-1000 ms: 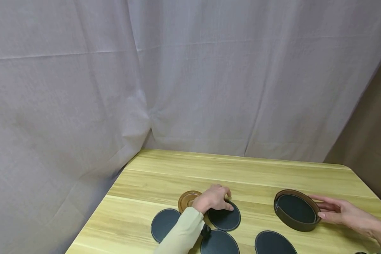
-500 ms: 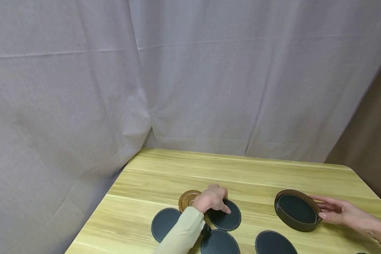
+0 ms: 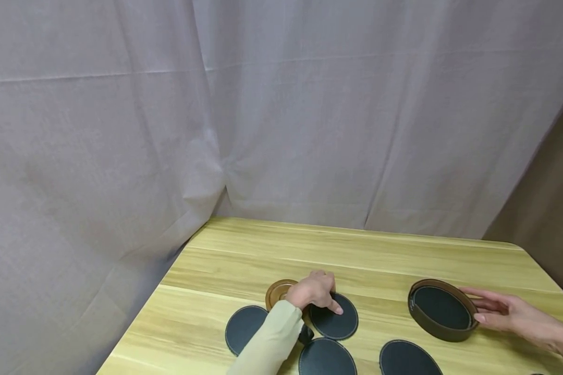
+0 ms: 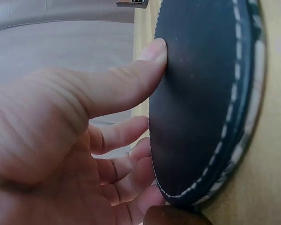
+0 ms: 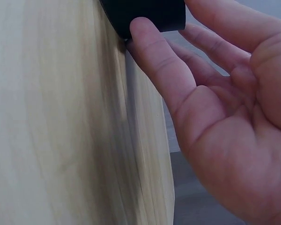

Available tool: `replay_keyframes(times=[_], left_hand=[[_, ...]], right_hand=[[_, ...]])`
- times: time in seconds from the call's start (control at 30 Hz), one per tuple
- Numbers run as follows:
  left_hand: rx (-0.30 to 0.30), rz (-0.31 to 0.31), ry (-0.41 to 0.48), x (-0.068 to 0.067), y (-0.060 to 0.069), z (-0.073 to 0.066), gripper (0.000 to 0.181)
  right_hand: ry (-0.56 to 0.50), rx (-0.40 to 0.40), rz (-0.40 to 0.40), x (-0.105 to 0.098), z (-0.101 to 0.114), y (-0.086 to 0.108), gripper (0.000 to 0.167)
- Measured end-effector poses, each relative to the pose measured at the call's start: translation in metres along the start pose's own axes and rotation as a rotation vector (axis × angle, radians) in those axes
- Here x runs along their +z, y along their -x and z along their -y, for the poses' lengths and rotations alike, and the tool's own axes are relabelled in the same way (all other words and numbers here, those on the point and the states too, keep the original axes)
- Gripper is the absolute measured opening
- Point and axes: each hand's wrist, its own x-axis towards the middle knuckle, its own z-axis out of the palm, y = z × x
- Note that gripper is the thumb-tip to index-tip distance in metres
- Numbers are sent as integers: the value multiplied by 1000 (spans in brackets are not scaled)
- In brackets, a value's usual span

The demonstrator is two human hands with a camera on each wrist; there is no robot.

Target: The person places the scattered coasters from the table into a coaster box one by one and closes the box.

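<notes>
A black round coaster (image 3: 334,316) with pale edge stitching lies under my left hand (image 3: 311,289). In the left wrist view the thumb (image 4: 153,54) presses its top face while the curled fingers meet its edge, pinching it. At the right stands a round brown coaster holder (image 3: 443,333) with a black disc (image 3: 441,307) inside. My right hand (image 3: 506,312) rests its fairly straight, spread fingers against the holder's outer wall. The right wrist view shows the fingertips (image 5: 145,30) touching that dark wall.
More black coasters lie around: one at left (image 3: 245,328), one at front centre (image 3: 327,358), one at front right (image 3: 409,359). A brown round piece (image 3: 276,292) is partly hidden behind the left wrist. Grey curtain (image 3: 300,130) hangs behind the wooden table (image 3: 356,250).
The left hand's thumb has shifted slightly left and down over the coaster, and its fingers have drawn in at the edge. The right hand and holder stay put.
</notes>
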Motion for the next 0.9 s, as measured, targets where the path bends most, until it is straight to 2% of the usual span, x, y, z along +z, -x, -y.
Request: replay_keyframes(times=[0.3,0.67,0.77,0.9], left_hand=[[28,12,-11,-4,-1,-1,45],[133,-53,14,-7,1,-4,32],[202,-78,4,-10,1,-5,26],[300,-90,55,-16,1,-5,21]], right_hand=[[-8,19,-5,0,-1,0,52],[-56,43,19,-1,-2,0,52],[-60,34,25,-2,-2,-1,52],[-77,17,41,-3,-1,-1,53]])
